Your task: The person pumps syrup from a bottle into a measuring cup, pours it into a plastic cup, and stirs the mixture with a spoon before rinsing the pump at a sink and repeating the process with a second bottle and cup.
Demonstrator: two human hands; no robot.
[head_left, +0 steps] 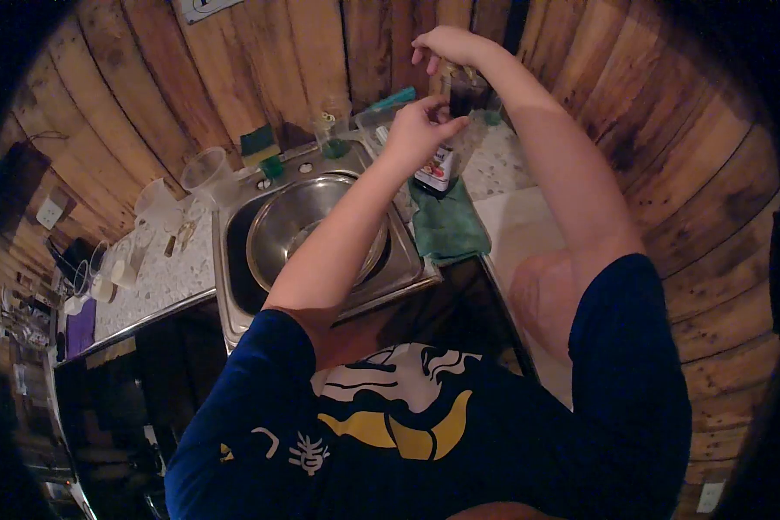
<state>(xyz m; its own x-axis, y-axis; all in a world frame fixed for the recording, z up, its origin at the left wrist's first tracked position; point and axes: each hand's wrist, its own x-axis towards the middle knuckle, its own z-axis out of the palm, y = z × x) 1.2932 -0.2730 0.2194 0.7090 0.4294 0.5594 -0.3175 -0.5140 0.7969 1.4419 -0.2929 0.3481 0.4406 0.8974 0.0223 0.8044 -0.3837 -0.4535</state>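
Observation:
My left hand (pixel 423 134) is over the counter just behind the sink, its thumb apart from its bent fingers, with nothing visible between them. Just below it stands a bottle with a white-and-red label (pixel 436 172), partly hidden by the hand. Farther back, my right hand (pixel 451 48) hangs bent at the wrist, fingers loosely apart and pointing left and down. Under that wrist stands a dark-filled clear container (pixel 468 91). A green cloth (pixel 451 224) lies by the sink's right edge, next to the bottle.
A steel bowl (pixel 273 227) sits in the metal sink (pixel 230 299). A sponge (pixel 257 146) and clear cups (pixel 210 176) stand along the back and left. A purple cloth (pixel 81 328) hangs at the left counter edge. A plank wall (pixel 295 52) closes off the back.

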